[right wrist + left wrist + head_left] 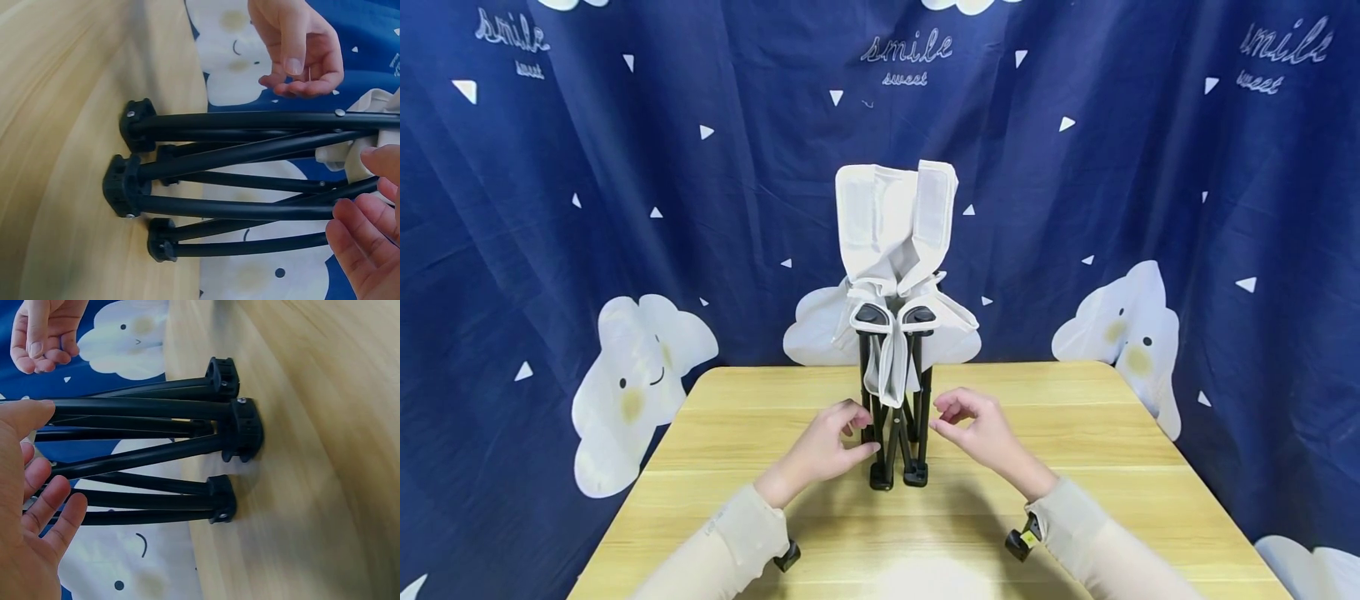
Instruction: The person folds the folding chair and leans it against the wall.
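A folded camp chair [895,221] with white fabric and black tube legs [892,446] stands upright on the wooden table. Its fabric bunches and droops over the tops of the legs. On the chair's left side my left hand [826,442] has its fingers loosely bent, and its thumb overlaps a leg in the head view. Opposite it, my right hand [981,427] curves beside the legs, its fingertips close to them. Neither hand grips anything. Black plastic feet [247,428] at the leg ends rest on the tabletop.
The light wood table [737,408] has rounded far corners. Behind it hangs a dark blue curtain [760,167] printed with white clouds and triangles. Each wrist wears a small black device, such as the one on the right wrist [1021,542].
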### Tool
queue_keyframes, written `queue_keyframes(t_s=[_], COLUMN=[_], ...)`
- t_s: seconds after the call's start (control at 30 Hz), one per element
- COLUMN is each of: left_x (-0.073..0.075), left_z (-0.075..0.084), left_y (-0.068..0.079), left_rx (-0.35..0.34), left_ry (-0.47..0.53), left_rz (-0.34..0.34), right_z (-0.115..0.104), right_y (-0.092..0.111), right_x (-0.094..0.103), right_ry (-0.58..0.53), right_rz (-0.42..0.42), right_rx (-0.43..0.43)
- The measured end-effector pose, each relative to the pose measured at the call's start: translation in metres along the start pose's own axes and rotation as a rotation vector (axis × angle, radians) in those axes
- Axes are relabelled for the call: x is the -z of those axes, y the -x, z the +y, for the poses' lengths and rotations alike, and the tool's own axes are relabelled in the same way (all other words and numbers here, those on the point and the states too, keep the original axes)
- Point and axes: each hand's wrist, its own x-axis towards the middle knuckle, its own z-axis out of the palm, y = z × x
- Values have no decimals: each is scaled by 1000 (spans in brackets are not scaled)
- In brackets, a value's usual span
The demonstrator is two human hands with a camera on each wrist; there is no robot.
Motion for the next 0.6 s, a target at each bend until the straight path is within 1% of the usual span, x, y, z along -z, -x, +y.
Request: queue_keyframes(t_s=[0.2, 0.43, 0.6], left_x=[-5, -10, -15], left_z=[-2, -7, -9], left_y=[4, 7, 10], left_rx=[34, 69, 70], left_ry=[14, 24, 20], left_rz=[-14, -52, -69], right_z=[3, 6, 9], right_y=[5, 10, 14], right_x=[-3, -6, -8], right_ry=[10, 11, 12], right_rz=[-14, -41, -71], right_rx=[-24, -60, -108])
